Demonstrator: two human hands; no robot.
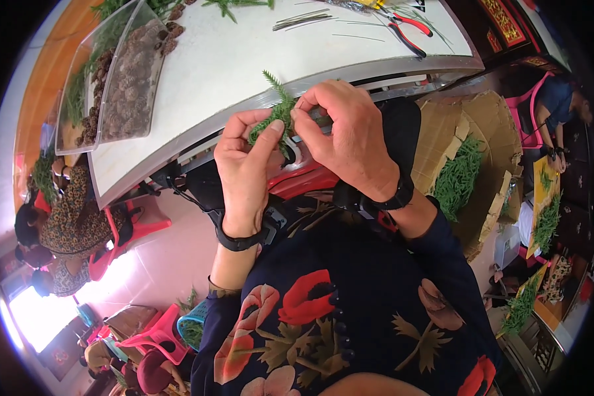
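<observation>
My left hand (247, 155) pinches a small green artificial pine sprig (280, 111) between thumb and fingers, just in front of the table's near edge. The sprig's tip points up and away from me. Close on its right side, my right hand (346, 129) has thumb and forefinger pressed together by the stem. Whatever lies between those right fingertips is too small to make out. Both wrists wear black bands.
On the white table (224, 59) are clear bins of pine cones (129, 86), thin wires (301, 20) and red-handled pliers (409, 33). To my right stands a cardboard box (501, 125) holding green sprigs (459, 178). Other people sit on pink stools at both sides.
</observation>
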